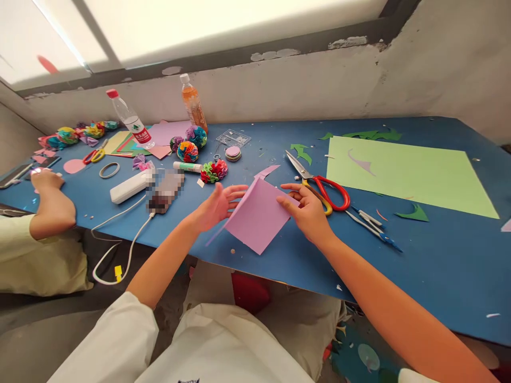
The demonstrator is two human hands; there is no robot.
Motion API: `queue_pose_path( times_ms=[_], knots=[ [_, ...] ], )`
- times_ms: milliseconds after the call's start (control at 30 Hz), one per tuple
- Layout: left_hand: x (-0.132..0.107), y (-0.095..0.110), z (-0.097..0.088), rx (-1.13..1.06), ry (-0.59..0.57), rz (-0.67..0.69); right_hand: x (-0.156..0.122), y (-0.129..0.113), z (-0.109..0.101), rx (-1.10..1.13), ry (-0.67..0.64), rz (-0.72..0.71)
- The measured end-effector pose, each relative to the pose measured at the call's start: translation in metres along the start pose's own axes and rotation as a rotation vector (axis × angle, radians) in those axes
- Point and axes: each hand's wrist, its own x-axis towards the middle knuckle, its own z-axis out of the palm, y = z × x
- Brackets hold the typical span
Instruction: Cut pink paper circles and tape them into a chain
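The step in hand looks like turning and lining up a purple sheet [261, 215] in mid-air, perhaps to fold it or part it along its upper-left edge; the pictures do not settle which. The sheet is at the centre of the frame, raised over the near edge of the blue desk [439, 276]. The right hand [310, 213], right of centre, pinches its right-hand corner between thumb and forefinger. The left hand [213, 207], left of centre, has its fingers spread and its thumb lifted well away, gripping nothing; the fingertips reach to the sheet's upper-left edge, though I cannot tell whether they touch it. A further move on that edge would call for the left thumb and fingers to close on it while the right pinch holds firm.

The sheet looks nearly square, so it has no clear long axis; it hangs as a diamond, one corner toward the bottom of the frame. Along its upper-left edge a narrow purple strip [267, 171] slants from upper right to lower left, its lower end blurred; whether it is a folded flap or a separate piece is unclear.
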Motion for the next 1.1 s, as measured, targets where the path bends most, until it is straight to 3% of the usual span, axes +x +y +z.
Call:
queue_pose_path(
  times_ms=[100,200,267,333,433,700,800,1000,1100],
  knots=[
    [0.024,0.002,0.004,0.078,0.011,0.01,0.006,-0.004,0.002,0.087,-0.001,-0.016],
    [0.041,-0.005,0.001,0.081,0.114,0.087,0.012,-0.006,0.006,0.204,-0.106,0.062],
    [0.044,-0.01,-0.007,0.053,0.157,0.123,0.016,-0.003,0.01,0.138,-0.192,0.112],
    [0.044,-0.014,-0.016,0.103,0.099,0.158,0.02,0.004,0.014,0.038,-0.228,0.126],
    [0.04,-0.021,-0.029,0.358,-0.003,0.263,0.026,0.017,0.016,-0.031,-0.232,0.112],
    [0.046,-0.033,-0.046,0.635,0.103,0.408,0.031,0.03,0.002,-0.28,-0.226,0.007],
    [0.051,-0.037,-0.051,0.76,0.059,0.526,0.031,0.035,-0.002,-0.45,-0.204,-0.141],
    [0.053,-0.042,-0.055,1.141,0.114,1.016,0.027,0.044,-0.003,-0.902,-0.292,-0.676],
    [0.055,-0.043,-0.058,1.278,0.077,1.068,0.022,0.043,-0.002,-1.069,-0.324,-0.832]
  ],
)
